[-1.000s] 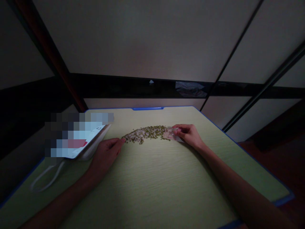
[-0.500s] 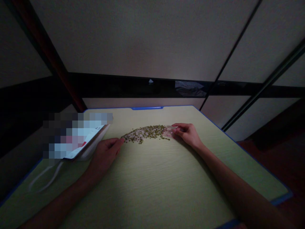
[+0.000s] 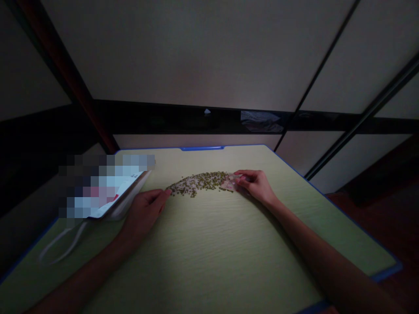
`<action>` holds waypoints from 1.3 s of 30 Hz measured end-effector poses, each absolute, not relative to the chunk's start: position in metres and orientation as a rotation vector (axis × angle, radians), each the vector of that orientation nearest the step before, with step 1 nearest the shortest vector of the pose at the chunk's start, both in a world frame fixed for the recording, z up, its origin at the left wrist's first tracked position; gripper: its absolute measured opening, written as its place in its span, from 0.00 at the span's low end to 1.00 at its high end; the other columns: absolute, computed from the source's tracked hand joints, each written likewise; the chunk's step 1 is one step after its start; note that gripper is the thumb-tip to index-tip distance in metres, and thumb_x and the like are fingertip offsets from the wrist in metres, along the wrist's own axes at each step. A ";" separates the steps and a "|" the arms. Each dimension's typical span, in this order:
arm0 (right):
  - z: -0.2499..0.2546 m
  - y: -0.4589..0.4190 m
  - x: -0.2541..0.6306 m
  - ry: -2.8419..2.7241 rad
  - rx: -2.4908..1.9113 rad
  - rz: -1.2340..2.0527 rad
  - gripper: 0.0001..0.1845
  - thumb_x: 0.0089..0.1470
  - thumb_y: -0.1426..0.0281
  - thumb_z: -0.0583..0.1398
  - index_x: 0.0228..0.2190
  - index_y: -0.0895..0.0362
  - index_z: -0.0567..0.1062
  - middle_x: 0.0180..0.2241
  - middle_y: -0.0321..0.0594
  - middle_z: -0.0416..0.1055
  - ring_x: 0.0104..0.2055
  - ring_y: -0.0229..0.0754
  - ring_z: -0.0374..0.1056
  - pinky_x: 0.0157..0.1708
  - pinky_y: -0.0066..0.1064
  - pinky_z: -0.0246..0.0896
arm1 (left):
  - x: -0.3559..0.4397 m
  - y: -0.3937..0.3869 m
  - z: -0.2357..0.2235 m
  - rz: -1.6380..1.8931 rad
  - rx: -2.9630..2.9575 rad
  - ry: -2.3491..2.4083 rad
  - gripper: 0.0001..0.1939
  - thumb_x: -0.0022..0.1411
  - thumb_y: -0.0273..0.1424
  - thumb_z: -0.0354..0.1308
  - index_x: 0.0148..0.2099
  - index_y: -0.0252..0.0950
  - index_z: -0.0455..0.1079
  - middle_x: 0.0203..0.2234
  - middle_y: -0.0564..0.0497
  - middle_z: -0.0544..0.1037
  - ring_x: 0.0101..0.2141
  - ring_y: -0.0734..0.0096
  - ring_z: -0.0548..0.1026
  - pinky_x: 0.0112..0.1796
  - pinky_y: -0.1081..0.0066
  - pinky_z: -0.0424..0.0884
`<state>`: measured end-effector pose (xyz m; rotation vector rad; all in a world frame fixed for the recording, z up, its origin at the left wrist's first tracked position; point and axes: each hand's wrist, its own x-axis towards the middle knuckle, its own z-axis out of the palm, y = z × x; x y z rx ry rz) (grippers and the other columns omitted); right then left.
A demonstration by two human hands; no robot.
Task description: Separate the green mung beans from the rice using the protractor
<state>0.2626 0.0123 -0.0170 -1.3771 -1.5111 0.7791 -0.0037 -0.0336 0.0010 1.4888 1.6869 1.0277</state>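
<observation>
A curved strip of small green beans (image 3: 201,182) lies on a pale green table (image 3: 209,244). My left hand (image 3: 145,211) rests palm down at the strip's left end, fingers together, one fingertip touching the beans. My right hand (image 3: 257,185) is at the strip's right end, its fingers pinched on a small pinkish card (image 3: 229,184) that rests among the beans.
A tilted white tablet-like device (image 3: 114,194) with a lit screen stands at the left, a white cable (image 3: 62,246) looping from it. The table has a blue rim (image 3: 203,148). Pale wall panels with dark frames rise behind.
My right hand shifted slightly, angling the pinkish card at the right end of the beans. My left hand stayed where it was.
</observation>
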 end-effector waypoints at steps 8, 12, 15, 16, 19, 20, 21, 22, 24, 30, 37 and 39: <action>-0.017 0.013 0.263 -1.468 -1.406 0.779 0.17 0.36 0.66 0.60 0.29 0.65 0.76 0.16 0.35 0.66 0.17 0.34 0.58 0.17 0.26 0.53 | -0.005 -0.034 0.001 1.028 1.510 1.678 0.18 0.51 0.39 0.50 0.14 0.38 0.52 0.08 0.60 0.54 0.12 0.79 0.54 0.15 0.75 0.51; -0.018 0.014 0.264 -1.463 -1.408 0.772 0.17 0.35 0.66 0.60 0.30 0.64 0.76 0.15 0.35 0.66 0.17 0.35 0.59 0.18 0.26 0.54 | -0.005 -0.034 0.001 1.026 1.497 1.682 0.18 0.51 0.38 0.50 0.15 0.37 0.53 0.08 0.61 0.54 0.12 0.80 0.54 0.16 0.76 0.51; -0.019 0.014 0.265 -1.452 -1.419 0.752 0.18 0.35 0.66 0.60 0.30 0.65 0.76 0.15 0.35 0.66 0.17 0.34 0.58 0.17 0.25 0.53 | -0.005 -0.032 0.000 1.022 1.498 1.680 0.18 0.52 0.38 0.50 0.15 0.37 0.53 0.08 0.61 0.54 0.12 0.81 0.54 0.16 0.76 0.50; -0.019 0.014 0.266 -1.448 -1.424 0.745 0.18 0.35 0.66 0.60 0.30 0.65 0.76 0.15 0.35 0.66 0.16 0.34 0.58 0.17 0.25 0.52 | -0.006 -0.032 -0.001 1.019 1.500 1.680 0.19 0.52 0.38 0.49 0.15 0.37 0.53 0.08 0.61 0.54 0.12 0.81 0.53 0.16 0.76 0.50; -0.020 0.015 0.268 -1.441 -1.438 0.715 0.19 0.35 0.67 0.60 0.31 0.66 0.77 0.16 0.35 0.67 0.16 0.33 0.58 0.16 0.25 0.52 | -0.007 -0.031 -0.002 1.022 1.495 1.669 0.19 0.52 0.38 0.49 0.15 0.37 0.53 0.08 0.61 0.54 0.12 0.81 0.53 0.16 0.76 0.50; -0.020 0.015 0.269 -1.437 -1.441 0.706 0.18 0.36 0.67 0.59 0.31 0.66 0.77 0.16 0.36 0.67 0.16 0.33 0.58 0.16 0.25 0.52 | -0.007 -0.032 -0.002 1.026 1.493 1.664 0.19 0.52 0.38 0.49 0.15 0.37 0.53 0.08 0.61 0.54 0.12 0.81 0.53 0.16 0.76 0.50; -0.020 0.015 0.269 -1.434 -1.444 0.701 0.18 0.36 0.67 0.59 0.31 0.65 0.77 0.16 0.36 0.67 0.16 0.34 0.58 0.16 0.25 0.53 | -0.007 -0.032 -0.002 1.029 1.492 1.661 0.19 0.52 0.39 0.49 0.15 0.37 0.53 0.08 0.61 0.54 0.12 0.81 0.53 0.16 0.76 0.50; -0.021 0.015 0.269 -1.430 -1.445 0.698 0.18 0.36 0.68 0.59 0.31 0.65 0.77 0.16 0.36 0.67 0.16 0.34 0.59 0.17 0.25 0.54 | -0.007 -0.032 -0.002 1.030 1.492 1.659 0.19 0.52 0.39 0.49 0.15 0.37 0.53 0.08 0.61 0.54 0.12 0.81 0.53 0.16 0.76 0.50; -0.021 0.015 0.270 -1.428 -1.446 0.693 0.17 0.36 0.68 0.59 0.31 0.65 0.77 0.16 0.36 0.68 0.17 0.34 0.60 0.17 0.25 0.54 | -0.007 -0.033 -0.002 1.029 1.499 1.656 0.19 0.52 0.39 0.49 0.15 0.37 0.53 0.08 0.61 0.54 0.12 0.81 0.53 0.16 0.76 0.50; -0.020 0.014 0.267 -1.442 -1.424 0.710 0.19 0.36 0.66 0.59 0.31 0.66 0.77 0.16 0.36 0.67 0.17 0.34 0.60 0.18 0.25 0.55 | -0.006 -0.033 -0.002 1.015 1.498 1.680 0.19 0.52 0.38 0.49 0.15 0.37 0.52 0.07 0.61 0.54 0.12 0.81 0.53 0.16 0.75 0.50; -0.025 0.018 0.267 -1.441 -1.407 0.704 0.20 0.36 0.66 0.60 0.32 0.67 0.77 0.16 0.36 0.66 0.17 0.34 0.59 0.17 0.25 0.53 | -0.004 -0.033 0.000 1.020 1.491 1.678 0.19 0.52 0.38 0.49 0.15 0.37 0.52 0.07 0.61 0.53 0.12 0.81 0.53 0.16 0.75 0.50; -0.026 0.018 0.267 -1.445 -1.404 0.698 0.21 0.37 0.65 0.60 0.32 0.67 0.77 0.16 0.37 0.66 0.18 0.34 0.58 0.17 0.25 0.53 | -0.003 -0.034 0.001 1.015 1.490 1.682 0.19 0.52 0.38 0.49 0.15 0.37 0.52 0.07 0.61 0.53 0.12 0.81 0.53 0.16 0.75 0.50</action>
